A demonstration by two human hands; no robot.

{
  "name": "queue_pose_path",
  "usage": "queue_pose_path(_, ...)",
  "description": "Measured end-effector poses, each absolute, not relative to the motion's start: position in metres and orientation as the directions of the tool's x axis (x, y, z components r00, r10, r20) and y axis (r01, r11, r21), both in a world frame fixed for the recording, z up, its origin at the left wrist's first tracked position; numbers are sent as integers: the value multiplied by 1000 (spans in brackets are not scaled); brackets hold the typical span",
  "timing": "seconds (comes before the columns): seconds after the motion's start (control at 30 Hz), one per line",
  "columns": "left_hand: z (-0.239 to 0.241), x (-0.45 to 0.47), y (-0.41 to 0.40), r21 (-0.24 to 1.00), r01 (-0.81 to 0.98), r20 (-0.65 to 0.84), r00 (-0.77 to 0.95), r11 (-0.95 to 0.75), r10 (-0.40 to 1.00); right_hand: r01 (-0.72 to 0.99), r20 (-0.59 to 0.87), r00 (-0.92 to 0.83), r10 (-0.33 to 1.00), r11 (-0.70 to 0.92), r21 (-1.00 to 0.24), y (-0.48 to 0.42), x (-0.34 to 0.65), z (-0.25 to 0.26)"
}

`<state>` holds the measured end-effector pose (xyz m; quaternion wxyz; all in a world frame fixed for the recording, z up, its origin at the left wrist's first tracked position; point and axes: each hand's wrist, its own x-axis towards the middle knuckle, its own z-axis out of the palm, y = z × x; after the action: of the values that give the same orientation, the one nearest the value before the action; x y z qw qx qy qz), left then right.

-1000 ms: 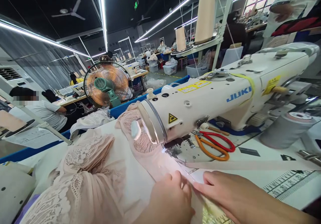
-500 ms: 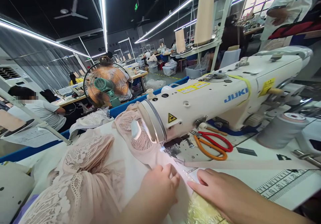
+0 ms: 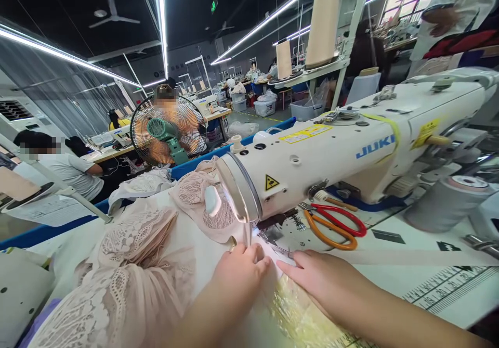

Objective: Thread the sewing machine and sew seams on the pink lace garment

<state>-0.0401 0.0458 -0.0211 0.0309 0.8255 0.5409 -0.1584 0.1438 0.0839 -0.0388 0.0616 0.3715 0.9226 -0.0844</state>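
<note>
A white Juki sewing machine (image 3: 351,150) stands across the table, its lamp lit over the needle area (image 3: 268,233). Pale pink lace fabric (image 3: 202,202) runs under the machine head. My left hand (image 3: 237,275) rests curled on the pink fabric just in front of the needle, fingers pressed on it. My right hand (image 3: 315,280) lies flat with fingers stretched toward the presser foot, pressing the fabric edge beside a beige strap (image 3: 409,257). A yellowish lace piece (image 3: 296,311) lies under my right wrist.
Red and orange scissors (image 3: 335,226) lie on the machine bed to the right of the needle. A heap of pink lace pieces (image 3: 128,265) fills the left of the table. A fan (image 3: 167,132) stands behind. Other people sit at far tables. A grey thread cone (image 3: 448,202) stands at right.
Both my hands have slid forward along the fabric toward the needle; the fabric has fed further under the machine head.
</note>
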Motion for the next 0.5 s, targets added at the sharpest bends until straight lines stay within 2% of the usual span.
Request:
queue_pose_path(0.13,-19,-41,49,-105,909,-329,351,-403,877,722,-161,-687,708,691,-40,89,139,-50)
queue_pose_path(0.4,-15,-44,53,-82,917,-384,331,-389,862,740,-122,-666,736,673,15,90,127,-58)
queue_pose_path(0.5,-15,-45,55,-84,923,-379,320,-377,868,748,-59,-661,748,663,23,91,125,-65)
